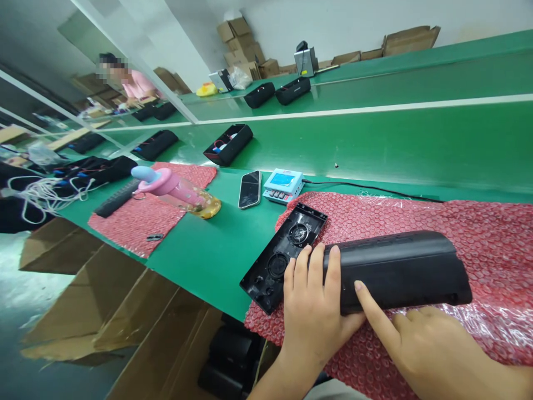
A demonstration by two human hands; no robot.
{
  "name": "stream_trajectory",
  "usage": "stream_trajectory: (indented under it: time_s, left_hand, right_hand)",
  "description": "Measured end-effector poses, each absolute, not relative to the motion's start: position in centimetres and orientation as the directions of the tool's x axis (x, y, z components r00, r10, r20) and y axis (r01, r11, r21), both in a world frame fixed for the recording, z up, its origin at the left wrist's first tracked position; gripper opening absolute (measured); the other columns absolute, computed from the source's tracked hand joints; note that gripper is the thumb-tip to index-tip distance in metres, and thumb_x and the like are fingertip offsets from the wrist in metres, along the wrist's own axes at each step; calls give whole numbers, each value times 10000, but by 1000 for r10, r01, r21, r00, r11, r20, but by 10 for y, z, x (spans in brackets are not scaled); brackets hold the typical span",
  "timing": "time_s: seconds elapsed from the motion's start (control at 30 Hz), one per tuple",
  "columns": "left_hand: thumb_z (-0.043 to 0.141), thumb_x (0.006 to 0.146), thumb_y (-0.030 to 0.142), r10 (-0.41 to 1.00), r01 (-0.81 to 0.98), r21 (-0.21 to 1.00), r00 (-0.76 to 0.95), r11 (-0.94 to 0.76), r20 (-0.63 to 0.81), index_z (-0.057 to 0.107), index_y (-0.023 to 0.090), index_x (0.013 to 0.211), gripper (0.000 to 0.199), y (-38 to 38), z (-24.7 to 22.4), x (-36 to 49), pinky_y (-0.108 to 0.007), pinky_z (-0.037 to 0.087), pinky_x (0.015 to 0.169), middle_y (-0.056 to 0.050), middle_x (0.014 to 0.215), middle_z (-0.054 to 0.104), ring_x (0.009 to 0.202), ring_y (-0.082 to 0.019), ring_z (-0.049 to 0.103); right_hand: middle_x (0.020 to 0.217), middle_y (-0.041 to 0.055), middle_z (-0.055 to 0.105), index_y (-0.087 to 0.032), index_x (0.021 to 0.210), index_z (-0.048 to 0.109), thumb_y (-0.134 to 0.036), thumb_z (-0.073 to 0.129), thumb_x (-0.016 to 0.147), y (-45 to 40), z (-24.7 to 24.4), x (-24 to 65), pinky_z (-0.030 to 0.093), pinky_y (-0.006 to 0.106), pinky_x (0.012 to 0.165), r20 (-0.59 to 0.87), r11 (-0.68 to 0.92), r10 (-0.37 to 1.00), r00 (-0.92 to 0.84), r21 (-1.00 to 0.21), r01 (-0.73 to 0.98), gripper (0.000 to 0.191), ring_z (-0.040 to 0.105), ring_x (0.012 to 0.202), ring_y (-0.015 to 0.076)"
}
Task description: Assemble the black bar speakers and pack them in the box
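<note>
A long black plastic casing (400, 272) lies on pink bubble wrap (491, 233) at the right. My left hand (312, 305) grips its left end, fingers over the top and thumb at the lower edge. The index finger of my right hand (425, 339) is stretched out and its tip touches the casing's front face; the other fingers are curled, with nothing visible in them. Beside my left fingertips an open black shell (278, 261) with two round grilles lies partly on the wrap and partly on the green table (208, 261).
Behind are a phone (250, 189), a light blue device (283, 183) with a cable and a pink drink bottle (179, 189). Black housings (229, 144) stand on the green conveyor (375, 133). A person in pink (139, 84) is at the far left. Cardboard boxes (83, 294) stand below.
</note>
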State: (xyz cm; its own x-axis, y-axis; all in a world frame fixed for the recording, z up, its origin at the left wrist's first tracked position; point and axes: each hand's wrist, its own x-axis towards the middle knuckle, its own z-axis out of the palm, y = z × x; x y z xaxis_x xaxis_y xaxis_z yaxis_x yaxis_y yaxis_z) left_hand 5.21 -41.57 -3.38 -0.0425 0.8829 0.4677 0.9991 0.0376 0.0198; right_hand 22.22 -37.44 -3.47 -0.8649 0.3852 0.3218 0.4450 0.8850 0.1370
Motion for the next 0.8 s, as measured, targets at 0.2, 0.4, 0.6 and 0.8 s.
stream_trajectory:
  time_s: [0.2,0.4,0.6,0.8]
  left_hand:
    - [560,764,436,877,1000,4,-18,18,480,545,42,1219,603,-413,-34,48,-506,337,963,-213,1204,595,1126,-383,512]
    - [582,743,459,878,1000,9,-9,5,479,562,33,1200,625,-410,-33,47,-504,352,957,-215,1202,596,1118,-388,514]
    - [588,733,468,882,1000,20,-24,17,470,558,42,1208,639,-410,-33,47,-503,351,958,-210,1208,594,1124,-387,512]
    - [580,734,463,883,1000,19,-24,17,469,556,46,1213,636,-409,-33,47,-501,355,956,-208,1207,594,1117,-384,517]
  right_hand:
    - [460,-24,481,-60,1247,411,-86,418,654,-364,-25,217,216,285,439,362,884,374,-854,139,446,594,405,355,145]
    - [437,-50,464,-67,1239,361,-90,406,657,-355,-20,216,121,312,463,325,913,344,-881,103,394,584,373,329,138]
    - [439,-55,464,-76,1252,354,-113,427,684,-353,-18,219,102,315,480,302,917,342,-890,102,387,574,369,337,131]
    - [423,-53,454,-87,1228,372,-91,415,640,-353,-20,217,107,308,473,326,911,345,-880,110,398,590,376,321,136]
